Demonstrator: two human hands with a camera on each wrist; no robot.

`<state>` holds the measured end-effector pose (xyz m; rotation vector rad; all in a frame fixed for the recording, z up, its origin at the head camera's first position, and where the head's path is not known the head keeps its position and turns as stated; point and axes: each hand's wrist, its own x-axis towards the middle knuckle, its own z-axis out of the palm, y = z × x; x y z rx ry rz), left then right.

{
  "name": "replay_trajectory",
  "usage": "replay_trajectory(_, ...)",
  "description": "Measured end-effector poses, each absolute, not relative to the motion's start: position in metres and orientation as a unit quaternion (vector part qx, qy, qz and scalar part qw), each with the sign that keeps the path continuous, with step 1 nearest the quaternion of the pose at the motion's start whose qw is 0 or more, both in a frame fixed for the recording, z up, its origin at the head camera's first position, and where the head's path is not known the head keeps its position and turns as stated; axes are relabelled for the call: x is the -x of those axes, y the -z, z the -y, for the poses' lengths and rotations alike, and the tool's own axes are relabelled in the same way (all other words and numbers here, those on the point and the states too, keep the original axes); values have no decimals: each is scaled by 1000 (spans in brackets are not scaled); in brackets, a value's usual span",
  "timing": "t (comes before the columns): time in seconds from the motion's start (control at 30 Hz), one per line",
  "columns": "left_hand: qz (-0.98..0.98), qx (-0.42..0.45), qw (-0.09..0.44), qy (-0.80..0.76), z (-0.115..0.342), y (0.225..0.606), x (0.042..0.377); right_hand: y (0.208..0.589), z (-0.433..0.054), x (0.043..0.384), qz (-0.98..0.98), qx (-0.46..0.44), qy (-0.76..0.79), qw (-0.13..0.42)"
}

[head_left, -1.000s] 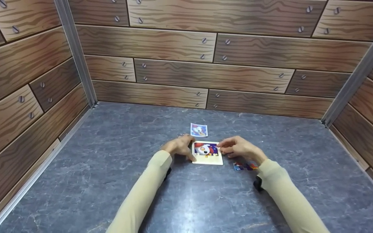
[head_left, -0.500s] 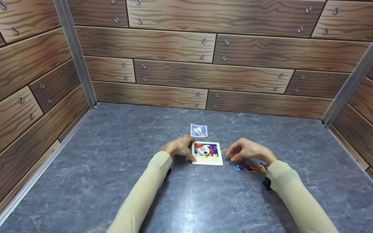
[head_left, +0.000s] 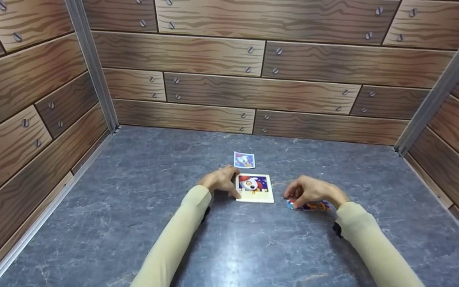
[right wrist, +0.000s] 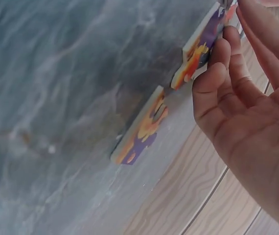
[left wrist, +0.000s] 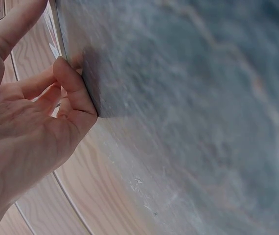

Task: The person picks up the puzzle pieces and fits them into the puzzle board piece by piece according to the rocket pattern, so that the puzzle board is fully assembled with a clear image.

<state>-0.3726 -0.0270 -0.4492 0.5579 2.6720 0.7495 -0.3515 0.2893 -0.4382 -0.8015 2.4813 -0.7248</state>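
Note:
A cream puzzle board (head_left: 256, 196) lies mid-table, its upper part filled with a white cartoon character in red; the lower strip is bare cream. My left hand (head_left: 222, 180) holds its left side, thumb at the near corner and fingers at the far one. In the left wrist view, curled fingers (left wrist: 73, 85) meet the board's edge. To the right, my right hand (head_left: 309, 189) pinches the leftmost puzzle piece (head_left: 290, 204), which is partly covered by thumb and fingers. Purple and orange puzzle pieces (right wrist: 142, 134) lie loose beside it on the table, some under the hand in the head view.
A small picture card (head_left: 244, 160) with the same character lies just beyond the board. The grey marbled table (head_left: 165, 171) is bounded by wood-patterned walls (head_left: 209, 89) at the back and both sides, with metal posts (head_left: 98, 75) at the corners.
My right hand has left the board's right edge and moved right and toward me, down to the loose puzzle pieces. The left hand and the board have stayed in place.

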Motion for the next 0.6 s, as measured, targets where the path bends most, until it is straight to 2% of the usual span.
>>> replay_trajectory(0.23, -933, -188, 157, -263, 25, 449, 374, 440, -289, 349, -907, 298, 231, 189)
replay_trajectory(0.6, -932, -193, 155, -265, 27, 448, 371, 438, -281, 347, -903, 282, 234, 224)
